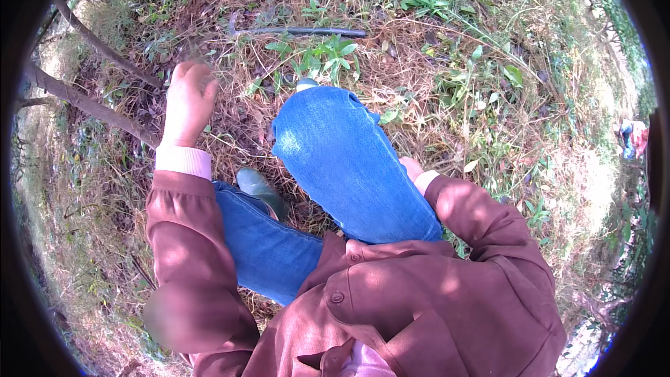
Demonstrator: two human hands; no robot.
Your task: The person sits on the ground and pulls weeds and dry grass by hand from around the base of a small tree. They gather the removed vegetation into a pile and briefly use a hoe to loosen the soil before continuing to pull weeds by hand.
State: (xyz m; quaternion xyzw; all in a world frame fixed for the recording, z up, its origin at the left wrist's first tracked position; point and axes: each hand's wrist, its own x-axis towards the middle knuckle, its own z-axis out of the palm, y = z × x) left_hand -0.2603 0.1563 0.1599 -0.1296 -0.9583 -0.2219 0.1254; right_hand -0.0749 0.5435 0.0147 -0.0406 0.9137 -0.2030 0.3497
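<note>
My left hand reaches over the ground at the upper left, beside a woody stem, its fingers curled downward. Some dry plant wisps show at its fingertips, but whether it grips them is unclear. My right hand is mostly hidden behind my raised knee in blue jeans; only its edge shows by the cuff. A hand tool with a long dark handle and a curved head at its left end lies on the dry grass beyond my knee.
Bare woody branches spread at the left. Green leafy weeds grow between my knee and the tool. A green boot stands on the ground between my legs. At the far right edge is a small, colourful, indistinct shape.
</note>
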